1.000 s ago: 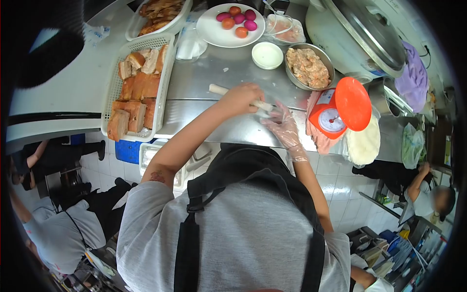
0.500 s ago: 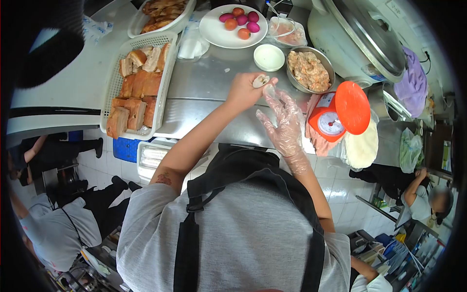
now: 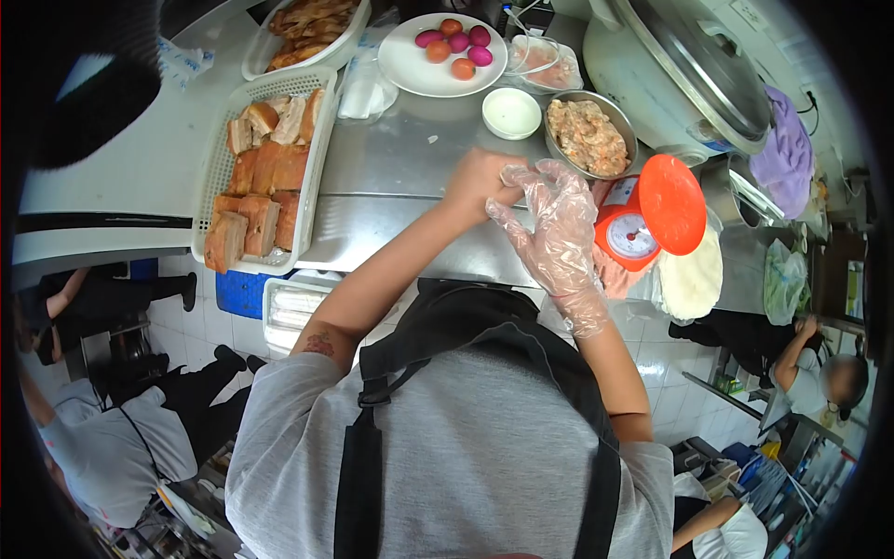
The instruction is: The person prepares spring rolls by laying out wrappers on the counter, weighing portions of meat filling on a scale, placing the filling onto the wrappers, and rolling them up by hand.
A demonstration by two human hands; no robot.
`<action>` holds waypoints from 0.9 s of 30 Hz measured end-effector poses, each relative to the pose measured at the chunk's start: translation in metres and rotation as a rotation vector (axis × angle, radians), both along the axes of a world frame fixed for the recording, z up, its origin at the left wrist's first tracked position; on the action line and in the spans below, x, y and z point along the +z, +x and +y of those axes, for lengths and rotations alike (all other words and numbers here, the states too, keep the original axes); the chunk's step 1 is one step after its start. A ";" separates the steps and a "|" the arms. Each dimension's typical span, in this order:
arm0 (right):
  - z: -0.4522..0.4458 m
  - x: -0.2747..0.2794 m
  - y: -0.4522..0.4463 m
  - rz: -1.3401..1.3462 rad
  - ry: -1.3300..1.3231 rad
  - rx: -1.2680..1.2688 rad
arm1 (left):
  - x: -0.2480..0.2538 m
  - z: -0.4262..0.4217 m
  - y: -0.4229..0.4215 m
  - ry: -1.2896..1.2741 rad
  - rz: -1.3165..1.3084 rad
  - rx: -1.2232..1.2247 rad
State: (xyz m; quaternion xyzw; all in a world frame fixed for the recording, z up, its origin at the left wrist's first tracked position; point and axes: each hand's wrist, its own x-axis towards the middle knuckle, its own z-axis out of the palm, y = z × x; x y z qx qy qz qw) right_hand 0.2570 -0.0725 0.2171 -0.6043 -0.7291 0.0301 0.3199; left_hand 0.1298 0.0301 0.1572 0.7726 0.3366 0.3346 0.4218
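Note:
My left hand [image 3: 480,186], bare, is closed in a fist over the steel worktop [image 3: 372,219]. A small pale end of something shows at its top, and the rest is hidden by the fingers. Against it from the right comes my right hand [image 3: 559,224], in a clear plastic glove, its fingertips at the pale thing and its thumb spread apart. Just beyond the gloved hand sits a metal bowl [image 3: 631,166] of minced filling [image 3: 587,135]. A white bowl [image 3: 511,114] stands to its left. The red scale [image 3: 629,233] with its orange-red pan is right of the gloved hand.
A white basket of roasted meat pieces [image 3: 277,166] lies at the left. Farther back are a white plate [image 3: 400,61] with red and purple round items, a tray of pink meat [image 3: 545,65] and a large lidded pot [image 3: 652,84]. Co-workers [image 3: 112,429] are at both sides.
The pale stick-like piece in my left hand has turned upright and is now mostly hidden. My right hand has risen and closed in on the left hand's top.

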 end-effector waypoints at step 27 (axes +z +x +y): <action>-0.003 0.023 0.012 0.130 -0.116 0.075 | 0.010 -0.007 -0.004 -0.167 -0.175 0.046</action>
